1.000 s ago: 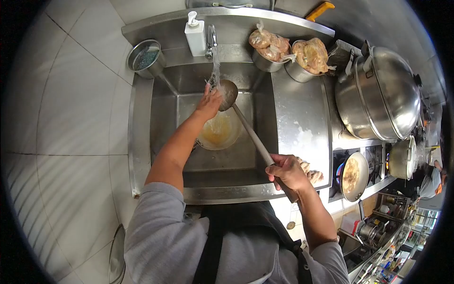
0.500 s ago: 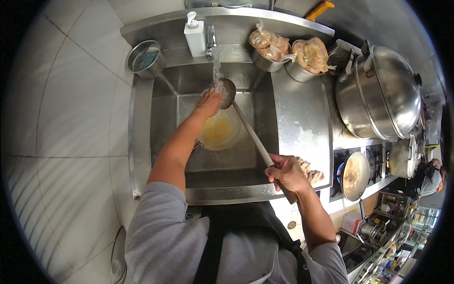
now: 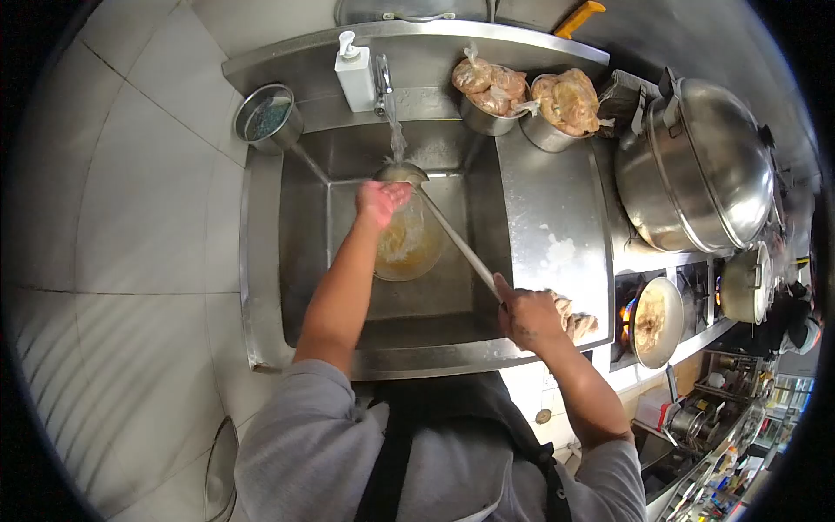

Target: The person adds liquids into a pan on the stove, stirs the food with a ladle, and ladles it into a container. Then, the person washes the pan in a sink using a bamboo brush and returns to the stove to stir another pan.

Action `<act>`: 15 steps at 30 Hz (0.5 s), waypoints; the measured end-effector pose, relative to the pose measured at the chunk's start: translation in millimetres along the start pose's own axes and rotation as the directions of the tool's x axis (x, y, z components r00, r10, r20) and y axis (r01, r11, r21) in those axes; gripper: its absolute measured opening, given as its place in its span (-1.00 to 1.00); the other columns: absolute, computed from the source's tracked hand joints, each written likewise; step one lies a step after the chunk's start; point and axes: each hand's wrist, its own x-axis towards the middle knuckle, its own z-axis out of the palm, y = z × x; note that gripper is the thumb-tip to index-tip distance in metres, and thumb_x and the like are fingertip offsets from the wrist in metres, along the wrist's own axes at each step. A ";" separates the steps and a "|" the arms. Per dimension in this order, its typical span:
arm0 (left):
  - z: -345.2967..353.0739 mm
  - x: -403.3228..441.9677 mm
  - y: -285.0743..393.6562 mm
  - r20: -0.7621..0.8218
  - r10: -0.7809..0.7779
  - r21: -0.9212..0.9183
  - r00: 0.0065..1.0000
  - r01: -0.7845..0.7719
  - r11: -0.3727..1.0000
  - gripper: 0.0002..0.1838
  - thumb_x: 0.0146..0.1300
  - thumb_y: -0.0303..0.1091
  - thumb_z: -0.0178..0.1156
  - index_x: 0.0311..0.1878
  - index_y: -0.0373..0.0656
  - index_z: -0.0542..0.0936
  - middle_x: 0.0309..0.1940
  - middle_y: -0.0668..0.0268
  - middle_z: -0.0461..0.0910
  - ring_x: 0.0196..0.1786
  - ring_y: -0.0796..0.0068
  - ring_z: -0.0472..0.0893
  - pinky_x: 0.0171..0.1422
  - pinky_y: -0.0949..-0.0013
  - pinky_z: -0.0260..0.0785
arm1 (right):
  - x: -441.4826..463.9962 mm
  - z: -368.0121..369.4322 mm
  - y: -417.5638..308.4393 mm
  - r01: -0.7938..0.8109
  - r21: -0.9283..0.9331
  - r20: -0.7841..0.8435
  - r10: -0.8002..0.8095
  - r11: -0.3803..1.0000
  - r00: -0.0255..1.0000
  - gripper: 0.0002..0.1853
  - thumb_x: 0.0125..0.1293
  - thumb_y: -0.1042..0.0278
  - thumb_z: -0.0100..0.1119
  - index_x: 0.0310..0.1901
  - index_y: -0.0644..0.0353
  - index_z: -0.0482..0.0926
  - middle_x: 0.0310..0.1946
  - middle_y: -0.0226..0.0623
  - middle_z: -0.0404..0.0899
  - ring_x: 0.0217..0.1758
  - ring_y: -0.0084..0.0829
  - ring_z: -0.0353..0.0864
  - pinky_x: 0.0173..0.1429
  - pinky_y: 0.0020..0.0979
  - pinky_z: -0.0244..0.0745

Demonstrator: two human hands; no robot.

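Note:
A long-handled ladle (image 3: 453, 235) reaches across the sink (image 3: 409, 332) with its bowl under the water running from the faucet (image 3: 383, 83). My right hand (image 3: 529, 318) is closed around the handle near the sink's front right edge. At the ladle's bowl is my left hand (image 3: 380, 202), fingers stretched out and palm turned partly up; whether they press on the rim is unclear. Below them in the sink stands a round bowl (image 3: 417, 261) of yellowish, stirred-up water, partly covered by my left hand and the ladle.
Behind the sink are a white pump bottle (image 3: 356, 78) and steel pots holding bagged food (image 3: 570, 100). A steel container (image 3: 270, 120) sits at the back left. To the right are a large domed steamer (image 3: 696, 170) and a frying pan (image 3: 657, 322) over a lit burner.
The ladle's bowl has tipped over and shifted slightly toward me. My left hand has turned palm upward, and my right hand has rolled on the handle. Water in the bowl below looks more disturbed.

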 end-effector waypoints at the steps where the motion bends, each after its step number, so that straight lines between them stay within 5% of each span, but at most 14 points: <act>1: -3.8 3.6 2.3 0.013 0.075 -0.120 0.997 -0.073 0.990 -0.59 0.31 -0.14 -0.04 -0.01 -0.33 0.44 -0.06 0.06 0.56 0.04 0.08 0.54 0.19 -0.07 0.35 | 3.3 -0.2 0.6 0.024 -0.128 0.022 -0.022 0.991 1.000 -0.37 0.24 0.39 0.03 0.37 0.25 0.20 -0.46 -0.05 0.61 -0.42 -0.13 0.65 -0.30 -0.17 0.55; 4: -0.4 6.6 7.3 0.004 0.304 -0.478 0.953 -0.265 0.837 -0.51 0.35 0.02 -0.05 0.00 -0.29 0.41 -0.06 0.03 0.53 -0.03 0.08 0.53 0.25 -0.12 0.32 | 11.8 8.6 6.7 0.016 -0.253 0.004 -0.015 0.967 1.000 -0.34 0.21 0.40 0.03 0.38 0.25 0.17 -0.34 -0.10 0.61 -0.37 -0.19 0.66 -0.28 -0.23 0.56; 7: 21.1 0.0 0.9 -0.357 0.269 0.001 0.894 -0.287 0.958 -0.51 0.33 -0.09 0.06 0.14 -0.30 0.38 0.00 0.04 0.52 0.12 0.06 0.48 0.31 0.00 0.27 | 10.7 12.9 15.7 0.007 -0.334 -0.057 -0.027 0.942 0.998 -0.34 0.17 0.43 0.05 0.36 0.24 0.20 -0.32 -0.13 0.61 -0.35 -0.26 0.67 -0.28 -0.28 0.57; 8: 20.3 3.4 -2.6 -0.434 0.479 0.362 0.763 -0.340 0.868 -0.50 0.32 -0.13 0.09 0.18 -0.30 0.37 0.03 0.05 0.52 0.17 0.08 0.46 0.31 0.04 0.27 | 5.2 14.3 19.3 -0.009 -0.354 -0.073 -0.018 0.935 0.997 -0.33 0.16 0.45 0.05 0.36 0.23 0.21 -0.31 -0.15 0.61 -0.34 -0.28 0.67 -0.28 -0.30 0.57; 9: 15.4 7.4 -5.6 -0.403 0.680 0.680 0.612 -0.298 0.670 -0.49 0.31 -0.17 0.12 0.21 -0.30 0.37 0.07 0.06 0.51 0.21 0.10 0.44 0.30 0.08 0.27 | -2.2 15.3 23.3 0.001 -0.372 -0.088 -0.036 0.928 0.996 -0.34 0.16 0.45 0.04 0.36 0.23 0.22 -0.32 -0.16 0.61 -0.35 -0.30 0.67 -0.28 -0.31 0.57; 11: 6.3 13.1 -5.4 0.017 0.793 0.936 0.609 -0.288 0.201 -0.45 0.29 -0.20 0.14 0.27 -0.29 0.35 0.15 0.08 0.48 0.29 0.13 0.40 0.30 0.15 0.27 | -16.2 13.3 32.0 0.011 -0.411 -0.111 -0.062 0.911 0.992 -0.36 0.17 0.47 0.02 0.35 0.23 0.24 -0.33 -0.18 0.60 -0.35 -0.32 0.67 -0.29 -0.34 0.57; 12: 5.9 10.8 1.0 0.299 0.665 0.904 0.685 -0.427 0.032 -0.42 0.29 -0.19 0.14 0.30 -0.28 0.34 0.21 0.08 0.45 0.31 0.14 0.38 0.30 0.17 0.27 | -22.2 14.5 38.6 0.016 -0.426 -0.111 -0.069 0.905 0.991 -0.39 0.18 0.48 0.00 0.34 0.20 0.27 -0.35 -0.20 0.59 -0.37 -0.30 0.66 -0.29 -0.34 0.57; 15: 21.9 -1.3 3.7 0.140 0.489 0.857 0.861 -0.353 0.376 -0.46 0.26 -0.19 0.16 0.25 -0.23 0.41 0.26 0.08 0.41 0.30 0.14 0.40 0.31 0.14 0.26 | -51.7 15.8 59.4 -0.012 -0.276 -0.237 -0.056 0.961 0.970 -0.44 0.18 0.48 0.00 0.29 0.11 0.37 -0.38 -0.21 0.58 -0.38 -0.28 0.65 -0.26 -0.30 0.57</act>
